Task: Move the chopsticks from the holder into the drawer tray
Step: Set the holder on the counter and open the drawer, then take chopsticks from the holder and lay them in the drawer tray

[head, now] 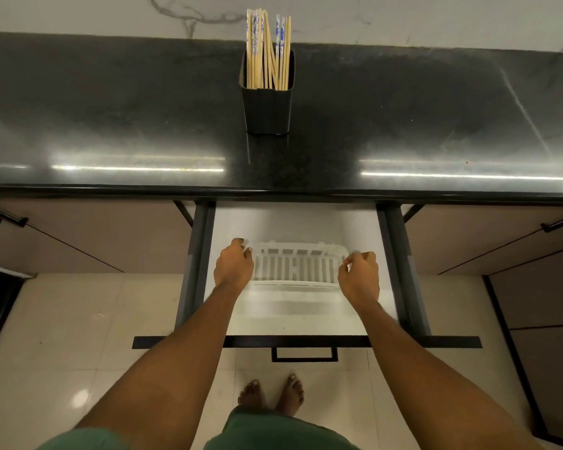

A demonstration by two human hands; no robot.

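Note:
Several wooden chopsticks with blue-and-white tops stand upright in a black holder at the back middle of the dark countertop. Below the counter the drawer is pulled out. A white slotted tray lies inside it, and no chopsticks are in the tray. My left hand grips the tray's left end. My right hand grips its right end. Both hands are far below and in front of the holder.
The black countertop spans the view with a marble wall behind. Closed cabinet doors with dark handles flank the drawer at the left and right. The drawer's front panel and handle stand out above the tiled floor near my bare feet.

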